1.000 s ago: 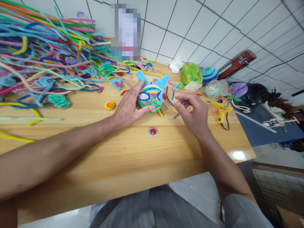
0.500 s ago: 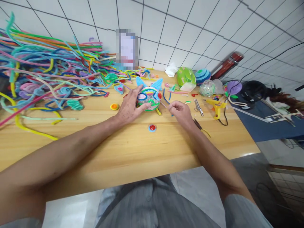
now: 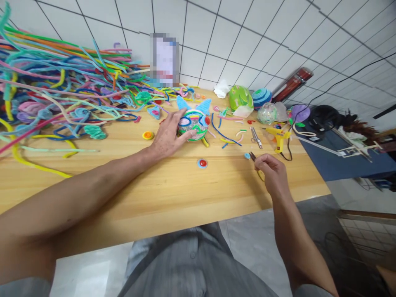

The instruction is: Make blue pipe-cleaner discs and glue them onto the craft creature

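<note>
My left hand (image 3: pixel 169 134) is wrapped round the left side of a clear ball (image 3: pixel 201 134) decorated with coloured pipe cleaners, with two blue pointed ears (image 3: pixel 204 107) on top. A thin pink strip sticks out at the ball's lower right. My right hand (image 3: pixel 272 168) grips dark-jawed pliers (image 3: pixel 253 156) with yellow handles, tips pointing away to the left; the fingers hide part of the handles. A small blue piece (image 3: pixel 246 156) lies by the plier tips. In front of the ball lies a blue disc with a red centre (image 3: pixel 202 163).
A tangled heap of pipe cleaners (image 3: pixel 71 90) covers the table's left. Right of the ball lie cut pieces (image 3: pixel 227 135), a utility knife (image 3: pixel 256 137) and a yellow glue gun (image 3: pixel 279 138) with a cord. Decorated balls (image 3: pixel 240 99) stand by the tiled wall. A yellow disc (image 3: pixel 147 135) lies left.
My right hand has left the pink strip beside the ball, moved right and toward me, and taken hold of the pliers. My left hand stays on the ball.
</note>
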Demonstrator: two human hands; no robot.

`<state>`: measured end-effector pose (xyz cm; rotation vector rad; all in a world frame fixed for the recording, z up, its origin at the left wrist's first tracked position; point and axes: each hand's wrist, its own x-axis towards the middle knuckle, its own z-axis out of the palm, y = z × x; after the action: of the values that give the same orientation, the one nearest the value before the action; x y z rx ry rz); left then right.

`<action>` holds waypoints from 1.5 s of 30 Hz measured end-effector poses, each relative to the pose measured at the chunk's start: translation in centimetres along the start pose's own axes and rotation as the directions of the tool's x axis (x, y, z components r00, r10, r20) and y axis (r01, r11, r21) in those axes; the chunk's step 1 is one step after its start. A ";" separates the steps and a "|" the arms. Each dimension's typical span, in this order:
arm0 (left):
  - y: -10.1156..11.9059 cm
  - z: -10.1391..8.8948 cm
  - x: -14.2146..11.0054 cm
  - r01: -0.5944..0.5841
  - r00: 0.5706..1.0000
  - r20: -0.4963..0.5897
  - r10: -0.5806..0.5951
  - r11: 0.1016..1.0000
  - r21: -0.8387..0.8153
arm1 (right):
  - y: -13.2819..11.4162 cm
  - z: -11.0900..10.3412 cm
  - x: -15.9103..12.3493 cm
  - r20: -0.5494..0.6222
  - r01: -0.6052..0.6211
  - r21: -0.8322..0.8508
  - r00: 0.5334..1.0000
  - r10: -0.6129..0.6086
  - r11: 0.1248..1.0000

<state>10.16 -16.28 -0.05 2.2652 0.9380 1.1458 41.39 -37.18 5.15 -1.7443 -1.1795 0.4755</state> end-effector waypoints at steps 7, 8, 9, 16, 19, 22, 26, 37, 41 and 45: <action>4.2 -2.2 -0.7 -0.044 0.996 -0.079 0.045 0.999 0.017 | -2.3 1.5 -3.0 0.155 0.363 -0.198 0.929 -0.337 0.911; 5.6 -2.4 -1.2 -0.088 0.996 -0.009 0.088 0.995 -0.048 | -3.1 2.3 -3.4 0.191 0.456 -0.207 0.886 -0.422 0.865; 7.1 -2.5 -1.8 -0.116 0.989 0.079 0.128 0.984 -0.137 | -3.8 3.1 -3.7 0.230 0.538 -0.208 0.839 -0.494 0.817; 11.8 -1.8 -4.4 0.204 0.748 0.632 0.200 0.837 -0.507 | -6.5 8.4 -4.4 0.402 0.816 -0.245 0.577 -0.711 0.523; 10.2 -1.8 -3.3 0.355 0.697 0.715 0.053 0.841 -0.408 | -6.4 8.3 -3.8 0.375 0.778 -0.274 0.627 -0.683 0.565; 9.1 -2.5 -1.9 0.440 0.688 0.723 -0.060 0.827 -0.351 | -5.0 6.2 -2.4 0.289 0.612 -0.201 0.783 -0.551 0.764; 9.4 -3.8 -0.7 0.461 0.755 0.637 -0.154 0.816 -0.349 | -0.6 1.1 1.0 -0.076 0.212 -0.118 0.972 -0.221 0.970; 8.0 -8.1 1.6 0.208 0.978 0.007 -0.211 0.958 -0.195 | 8.4 -8.9 10.3 -0.590 -0.144 -0.121 0.806 0.046 0.982; 5.3 -7.7 0.3 0.177 0.983 -0.027 -0.180 0.981 -0.080 | 8.6 -8.6 12.1 -0.505 -0.293 -0.142 0.843 0.185 0.946; 2.8 -6.1 -1.6 0.110 0.992 0.057 -0.112 0.993 0.035 | 8.3 -8.0 13.1 -0.393 -0.320 -0.242 0.895 0.209 0.916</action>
<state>5.47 -18.90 4.28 2.2287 1.0514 1.0181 57.43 -30.45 4.12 -2.1649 -0.7774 0.1217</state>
